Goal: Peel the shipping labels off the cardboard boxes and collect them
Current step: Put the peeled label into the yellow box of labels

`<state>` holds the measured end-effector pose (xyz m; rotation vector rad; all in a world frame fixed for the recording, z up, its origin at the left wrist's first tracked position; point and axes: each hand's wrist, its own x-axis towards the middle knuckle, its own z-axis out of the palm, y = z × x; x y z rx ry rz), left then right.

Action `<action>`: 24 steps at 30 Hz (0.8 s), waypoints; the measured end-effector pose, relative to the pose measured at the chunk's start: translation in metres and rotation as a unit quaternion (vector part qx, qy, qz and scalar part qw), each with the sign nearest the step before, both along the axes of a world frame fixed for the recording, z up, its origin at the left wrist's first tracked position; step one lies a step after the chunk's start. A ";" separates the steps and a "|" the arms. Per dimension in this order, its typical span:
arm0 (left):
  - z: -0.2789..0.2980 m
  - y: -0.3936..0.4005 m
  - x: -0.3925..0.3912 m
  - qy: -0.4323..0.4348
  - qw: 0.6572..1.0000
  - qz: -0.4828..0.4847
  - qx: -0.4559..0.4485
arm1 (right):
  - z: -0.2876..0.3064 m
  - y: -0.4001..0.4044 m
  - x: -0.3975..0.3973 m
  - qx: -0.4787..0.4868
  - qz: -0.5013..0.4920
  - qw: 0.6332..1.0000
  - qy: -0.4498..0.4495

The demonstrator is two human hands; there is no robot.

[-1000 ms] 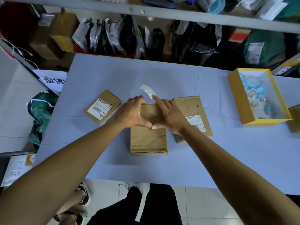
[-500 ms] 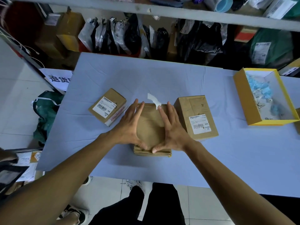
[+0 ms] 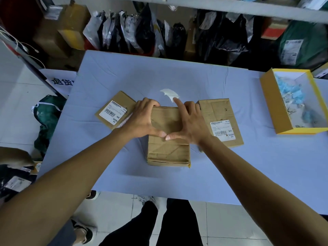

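Two hands on the middle box (image 3: 168, 139): your left hand (image 3: 142, 119) and right hand (image 3: 191, 125) curl over its far edge, gripping. Labels remain on the left box (image 3: 115, 112) and right box (image 3: 221, 123). Tip it carelessly and it could knock the peeled label (image 3: 168, 94).

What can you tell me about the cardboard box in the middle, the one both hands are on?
The middle box is plain brown cardboard, creased and dented, with no label showing on the faces in view. It stands on the blue table between two labelled boxes. The left hand and right hand grip its far top edge, thumbs meeting on the upper face.
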<state>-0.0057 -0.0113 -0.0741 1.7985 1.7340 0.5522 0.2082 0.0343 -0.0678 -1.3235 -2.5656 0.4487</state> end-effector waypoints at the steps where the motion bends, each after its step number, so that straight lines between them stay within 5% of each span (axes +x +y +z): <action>1: 0.000 0.006 0.000 0.007 1.000 0.007 0.011 | 0.000 0.005 0.000 0.000 0.000 1.000 -0.001; 9: 0.007 0.034 0.014 -0.033 0.990 0.123 0.053 | 0.009 0.027 -0.012 0.046 -0.004 0.999 -0.017; 18: 0.089 0.034 0.010 -0.019 0.979 0.142 0.146 | 0.104 0.046 -0.011 -0.142 -0.103 0.977 0.122; 24: 0.134 0.030 0.033 -0.028 0.993 0.081 0.083 | 0.145 0.043 -0.019 -0.214 -0.111 0.961 0.137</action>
